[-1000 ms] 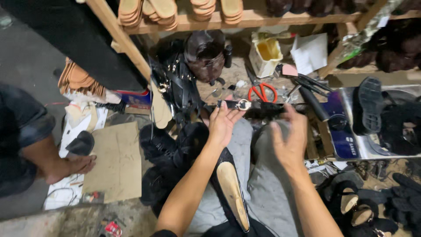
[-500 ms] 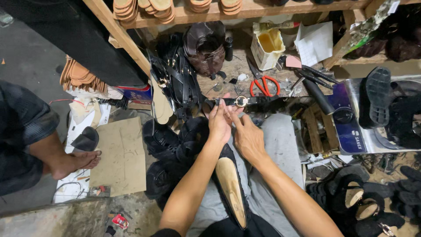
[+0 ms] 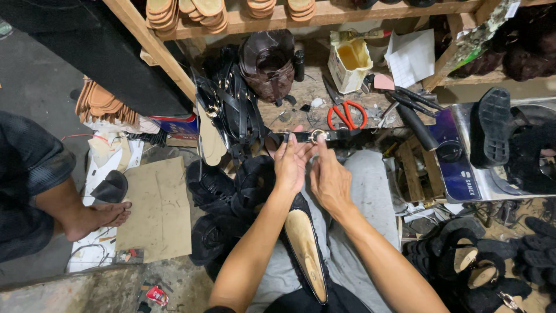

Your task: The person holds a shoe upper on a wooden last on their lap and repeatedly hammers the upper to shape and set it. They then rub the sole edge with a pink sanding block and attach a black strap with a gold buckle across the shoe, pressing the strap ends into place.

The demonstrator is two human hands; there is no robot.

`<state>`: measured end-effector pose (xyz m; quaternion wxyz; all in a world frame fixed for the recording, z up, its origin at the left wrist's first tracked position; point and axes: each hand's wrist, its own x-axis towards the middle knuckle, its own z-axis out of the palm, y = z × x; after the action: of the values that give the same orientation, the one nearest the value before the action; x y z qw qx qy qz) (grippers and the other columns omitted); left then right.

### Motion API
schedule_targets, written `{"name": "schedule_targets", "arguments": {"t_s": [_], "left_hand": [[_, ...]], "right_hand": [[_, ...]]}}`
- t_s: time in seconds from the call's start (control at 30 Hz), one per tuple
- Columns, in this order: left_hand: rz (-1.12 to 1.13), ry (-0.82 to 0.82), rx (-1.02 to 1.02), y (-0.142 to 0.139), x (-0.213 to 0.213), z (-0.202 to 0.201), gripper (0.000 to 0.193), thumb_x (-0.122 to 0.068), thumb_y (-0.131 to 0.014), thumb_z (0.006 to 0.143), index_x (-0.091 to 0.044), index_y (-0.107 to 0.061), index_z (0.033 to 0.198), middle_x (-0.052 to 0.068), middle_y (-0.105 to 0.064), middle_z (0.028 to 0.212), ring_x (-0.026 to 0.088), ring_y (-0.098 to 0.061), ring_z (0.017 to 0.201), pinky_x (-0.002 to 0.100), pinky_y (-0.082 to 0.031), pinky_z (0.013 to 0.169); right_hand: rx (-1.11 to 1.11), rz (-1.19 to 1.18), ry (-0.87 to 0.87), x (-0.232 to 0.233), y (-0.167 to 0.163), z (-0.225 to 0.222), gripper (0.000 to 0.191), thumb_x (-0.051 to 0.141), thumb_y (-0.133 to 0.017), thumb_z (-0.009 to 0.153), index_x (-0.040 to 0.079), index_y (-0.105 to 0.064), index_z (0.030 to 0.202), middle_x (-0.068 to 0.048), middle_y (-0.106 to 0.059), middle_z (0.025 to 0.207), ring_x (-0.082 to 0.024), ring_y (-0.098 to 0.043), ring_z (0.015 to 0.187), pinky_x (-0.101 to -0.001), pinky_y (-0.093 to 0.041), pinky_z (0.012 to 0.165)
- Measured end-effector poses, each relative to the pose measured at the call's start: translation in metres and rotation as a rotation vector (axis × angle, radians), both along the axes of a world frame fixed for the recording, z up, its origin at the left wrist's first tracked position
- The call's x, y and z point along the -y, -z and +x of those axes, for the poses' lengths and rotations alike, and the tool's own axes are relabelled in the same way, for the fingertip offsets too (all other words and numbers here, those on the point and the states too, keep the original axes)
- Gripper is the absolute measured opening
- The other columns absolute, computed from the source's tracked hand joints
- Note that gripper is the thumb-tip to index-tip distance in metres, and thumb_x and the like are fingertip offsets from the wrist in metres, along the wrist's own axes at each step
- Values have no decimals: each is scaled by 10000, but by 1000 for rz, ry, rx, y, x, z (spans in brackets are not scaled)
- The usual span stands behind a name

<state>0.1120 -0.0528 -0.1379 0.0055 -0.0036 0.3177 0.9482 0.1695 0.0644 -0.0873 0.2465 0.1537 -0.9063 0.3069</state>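
My left hand [image 3: 289, 162] and my right hand [image 3: 328, 177] are side by side, both pinching a black strap [image 3: 341, 135] with a round metal buckle ring [image 3: 317, 136], held level just in front of a low wooden bench [image 3: 301, 95]. My right forefinger points up at the ring. On my lap lies a black shoe with a tan insole [image 3: 304, 243], its toe pointing toward me. Red-handled scissors [image 3: 346, 113] lie on the bench just beyond the strap.
A bundle of black straps [image 3: 231, 113] hangs left of my hands. A brown bag [image 3: 269, 64] and a yellowish glue tub [image 3: 350, 61] stand on the bench. Black sandals [image 3: 480, 266] pile at right. Another person's bare foot [image 3: 98, 217] rests by cardboard [image 3: 156, 208] at left.
My right hand came in from the right and joined my left hand on the strap. The left hand has stayed at the buckle.
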Motion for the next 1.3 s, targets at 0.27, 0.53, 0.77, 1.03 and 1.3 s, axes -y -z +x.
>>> {"name": "schedule_targets", "arguments": {"t_s": [0.27,0.53,0.77,1.03,1.3], "left_hand": [[-5,3,38,-4,-2,1,460,-287,-500,1087,-4,-482,1450,214,-664,1272,287,-680,1073,437,-558,978],[-57,-8,69,-3,-1,2,473,-298,-503,1118,4,-496,1482,208,-656,1262,266,-663,1089,416,-559,969],[49,-94,77,-2,7,0,397,-286,-497,1068,-31,-509,1372,173,-669,1171,281,-690,1041,450,-574,934],[43,-117,136,5,10,0,400,-309,-517,1073,-47,-516,1374,140,-662,1109,239,-653,979,411,-561,882],[-41,-98,66,-5,8,4,443,-341,-589,1056,-27,-551,1368,123,-652,1168,230,-651,977,394,-551,821]], "right_hand": [[-61,-70,-21,-3,-6,3,567,18,-646,920,118,-458,1446,-164,-661,1103,-374,-682,830,-465,-543,665],[27,-86,-57,-10,-5,5,614,10,-663,863,65,-516,1457,-178,-695,984,-381,-671,728,-445,-520,584],[477,-608,-113,-22,33,-5,205,164,-701,971,72,-649,1147,-87,-689,781,-180,-635,607,-348,-500,573],[641,-1771,-345,-62,40,-28,474,269,-612,1025,36,-543,1432,-64,-705,870,-134,-606,648,-317,-520,594],[431,-1695,-235,-65,40,-26,416,256,-565,1083,-20,-571,1394,-85,-717,937,-140,-626,641,-335,-537,592]]}}
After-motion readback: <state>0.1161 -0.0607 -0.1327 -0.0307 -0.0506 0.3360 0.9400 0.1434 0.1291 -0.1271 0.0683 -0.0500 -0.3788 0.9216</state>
